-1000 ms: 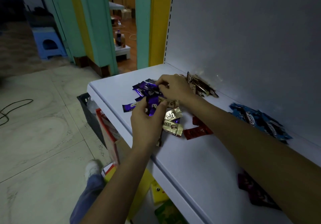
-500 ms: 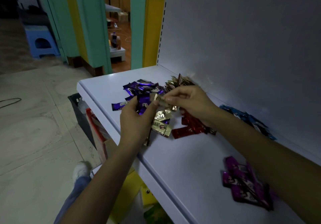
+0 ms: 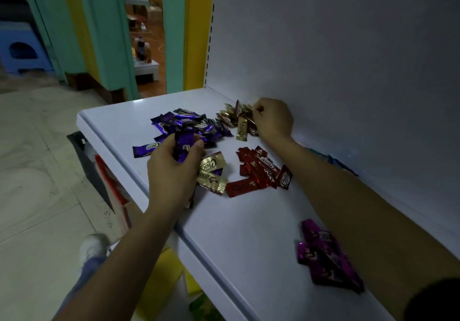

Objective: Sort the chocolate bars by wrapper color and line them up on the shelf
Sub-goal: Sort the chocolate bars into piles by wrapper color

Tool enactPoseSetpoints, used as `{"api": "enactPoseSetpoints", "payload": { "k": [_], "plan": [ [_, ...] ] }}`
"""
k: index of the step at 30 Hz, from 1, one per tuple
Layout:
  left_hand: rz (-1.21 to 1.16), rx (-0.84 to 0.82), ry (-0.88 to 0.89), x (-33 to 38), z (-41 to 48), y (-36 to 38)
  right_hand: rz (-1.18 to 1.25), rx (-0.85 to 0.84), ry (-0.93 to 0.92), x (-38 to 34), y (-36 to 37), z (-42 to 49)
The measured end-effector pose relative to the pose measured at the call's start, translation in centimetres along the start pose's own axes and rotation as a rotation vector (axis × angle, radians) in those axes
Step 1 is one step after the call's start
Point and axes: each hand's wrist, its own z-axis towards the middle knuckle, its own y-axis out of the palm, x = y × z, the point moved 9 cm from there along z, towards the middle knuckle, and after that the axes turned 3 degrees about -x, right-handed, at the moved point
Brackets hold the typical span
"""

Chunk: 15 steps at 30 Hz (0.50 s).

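Gripping a purple foil-wrapped chocolate bar (image 3: 183, 146), the left hand (image 3: 171, 173) is hovering near the white shelf's (image 3: 249, 233) front edge, the purple pile (image 3: 185, 122) lying just beyond. The right hand (image 3: 272, 119) is at the back-edge gold pile (image 3: 232, 116), its grip unclear.

White shelf (image 3: 249, 221), purple-wrapped bars (image 3: 189, 124) heaped at the far left, gold-brown bars (image 3: 236, 117) against the back panel (image 3: 348, 59), two gold bars (image 3: 211, 171) near the front edge, red bars (image 3: 261, 171) in the middle, magenta bars (image 3: 326, 258) at the near right.
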Motion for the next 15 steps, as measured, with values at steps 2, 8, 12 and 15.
{"api": "enactPoseSetpoints", "payload": {
  "k": [2,8,12,15],
  "plan": [
    [0.001,-0.009,-0.003,0.0,0.1,0.1,-0.017,-0.121,-0.048,-0.5,1.9,0.0],
    [-0.011,-0.011,-0.021,-0.4,0.3,0.2,0.062,-0.28,-0.023,-0.1,2.1,0.6],
    [-0.003,0.0,-0.012,-0.1,0.2,0.1,0.287,-0.198,-0.076,-2.8,-0.4,-2.4],
    [0.003,0.004,-0.002,-0.1,0.1,-0.1,0.578,-0.387,-0.074,-6.4,-0.8,-6.8]
  ]
}}
